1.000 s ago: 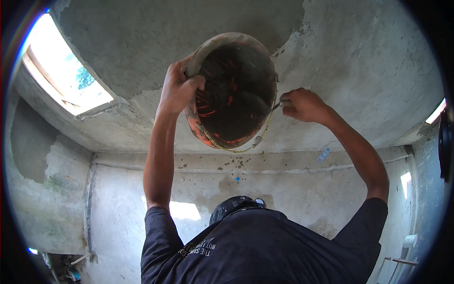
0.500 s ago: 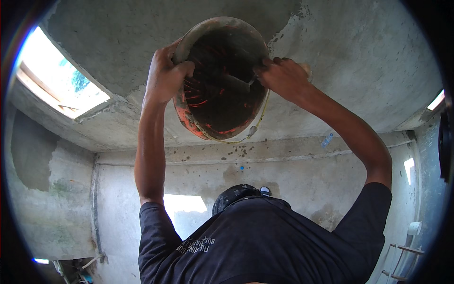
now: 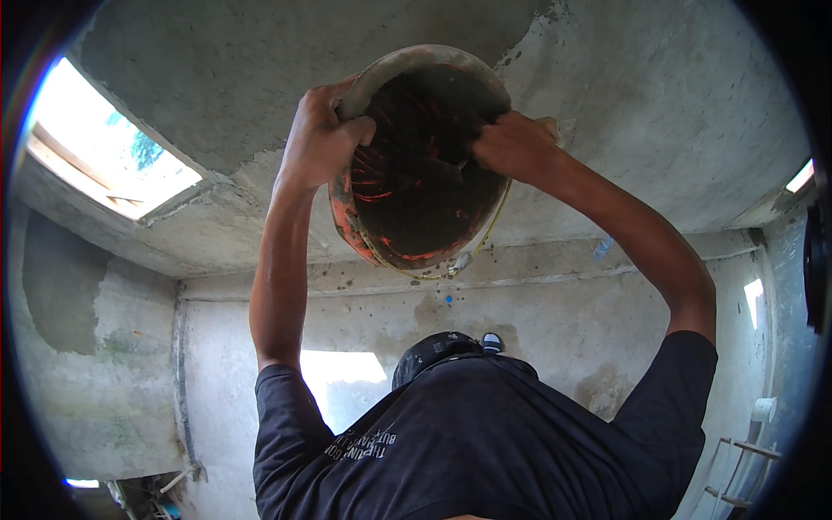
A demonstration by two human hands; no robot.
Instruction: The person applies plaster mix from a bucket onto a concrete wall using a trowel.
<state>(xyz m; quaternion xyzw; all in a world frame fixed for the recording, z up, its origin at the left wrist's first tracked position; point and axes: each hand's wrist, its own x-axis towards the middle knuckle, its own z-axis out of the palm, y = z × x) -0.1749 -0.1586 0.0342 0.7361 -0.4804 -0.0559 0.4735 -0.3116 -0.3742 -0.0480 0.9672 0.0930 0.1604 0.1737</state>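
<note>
The left hand [image 3: 322, 146] grips the tilted bucket [image 3: 432, 57] by its edge, raised before a grey wall [image 3: 641, 130]. The right hand [image 3: 518, 146] clasps a trowel [image 3: 447, 172], blade inside the bucket. Apparent step: scraping or scooping. The next move probably calls for steady support and clearance for the blade.

One head-worn fisheye camera is looking steeply down from above the person's dark shirt [image 3: 485, 433], which is filling the lower view. Facing forward, it is showing the left hand [image 3: 321, 143] and right hand [image 3: 518, 149] near, the wall [image 3: 641, 104] rising beyond the far edge of the floor [image 3: 555, 321].
</note>
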